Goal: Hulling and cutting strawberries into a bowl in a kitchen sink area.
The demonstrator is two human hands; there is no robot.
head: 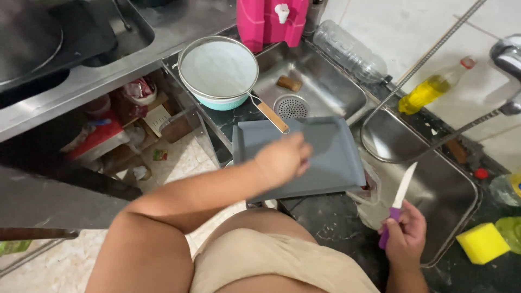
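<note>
My left hand [282,158] hovers over a grey rectangular tray [331,157] that lies on the dark counter between two sinks; the fingers are curled and blurred, and I cannot tell whether they touch the tray. My right hand [404,236] grips the purple handle of a small knife [400,202], white blade pointing up, above the near edge of the right sink [445,190].
A sieve with a wooden handle [220,68] rests on a teal bowl by the left sink [312,89]. A pink container [269,21], a clear bottle [350,51], an oil bottle [429,89], a tap [507,59] and a yellow sponge [482,242] stand around.
</note>
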